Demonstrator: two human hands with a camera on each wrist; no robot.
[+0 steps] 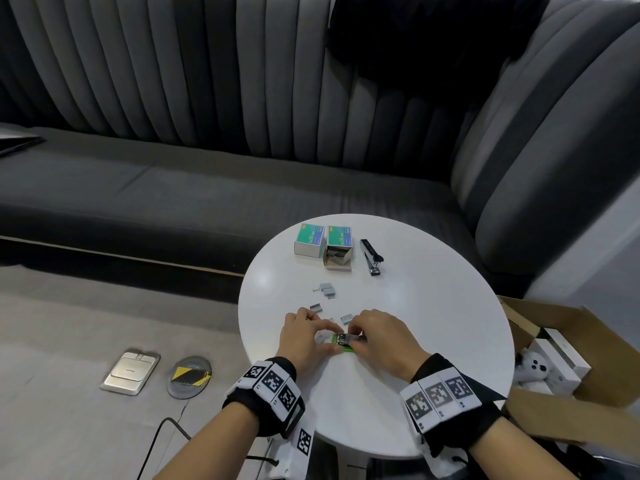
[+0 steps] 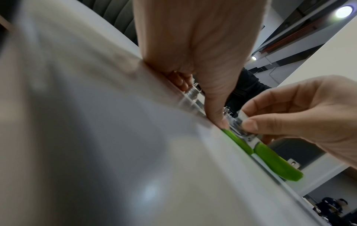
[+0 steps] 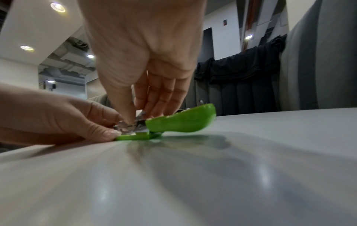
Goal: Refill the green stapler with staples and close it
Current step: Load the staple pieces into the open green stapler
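The green stapler lies open on the round white table near its front edge. Its green lid is folded back to the right, and the metal magazine is exposed. My left hand grips the stapler's base from the left, with the thumb pressing down beside the green base. My right hand reaches in from the right. Its thumb and forefinger pinch a small pale staple strip right at the magazine.
Several loose staple strips lie just beyond my hands. Farther back stand a closed staple box, an open one and a black stapler. A grey sofa runs behind the table. A cardboard box sits on the floor at right.
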